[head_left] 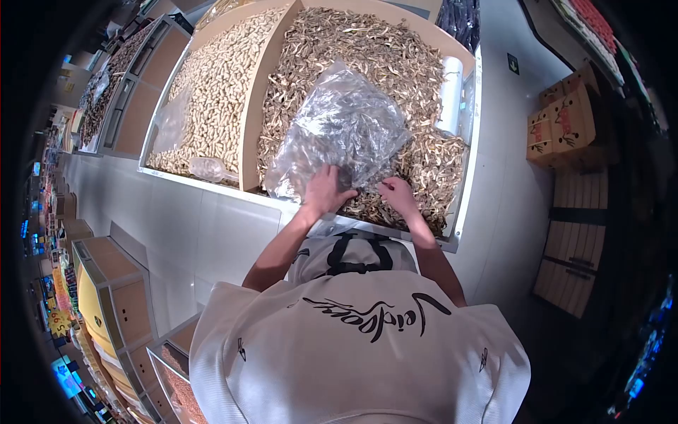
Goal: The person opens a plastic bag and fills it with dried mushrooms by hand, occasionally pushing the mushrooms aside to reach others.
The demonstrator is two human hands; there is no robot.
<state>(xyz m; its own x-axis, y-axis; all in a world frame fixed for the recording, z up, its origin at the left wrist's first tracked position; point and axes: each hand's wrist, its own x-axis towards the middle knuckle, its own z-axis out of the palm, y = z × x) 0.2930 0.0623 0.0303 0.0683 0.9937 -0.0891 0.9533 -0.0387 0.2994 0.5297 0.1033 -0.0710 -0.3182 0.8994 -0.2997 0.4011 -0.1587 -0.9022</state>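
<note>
1. Clear plastic bag (346, 113) lies crumpled on a bed of dried brown pieces (367, 35) in the bin; glare and creases hide how much of the brown is inside it and how much shows through from below
2. Near edge of the bag hard to trace: part of it runs under my left hand (328, 191), and the plastic fades into the brown bed toward my right hand (397, 196)
3. Left hand: palm down on the near part of the bag, thumb spread away from the fingers; fingertips get lost against the shiny folds, so I cannot tell whether they pinch any plastic
4. Dark patch between that thumb and the fingers; too small to identify
5. Right hand: fingers curled, tips drawn close at the bag's near right corner; cannot tell whether they are clamped on plastic, on a dried piece, or on nothing
6. Bag relative to grip: most of it spreads beyond my hands, away from me, with a portion reaching out to the left of my left hand
7. White roll (450, 95) at the bin's right side, well apart from my right hand
8. Wooden divider (256, 106) left of the bag; past it, peanuts (226, 71) and a clear scoop (210, 168), whose outline is faint
9. Far rim of the bin partly cut off at the top
</note>
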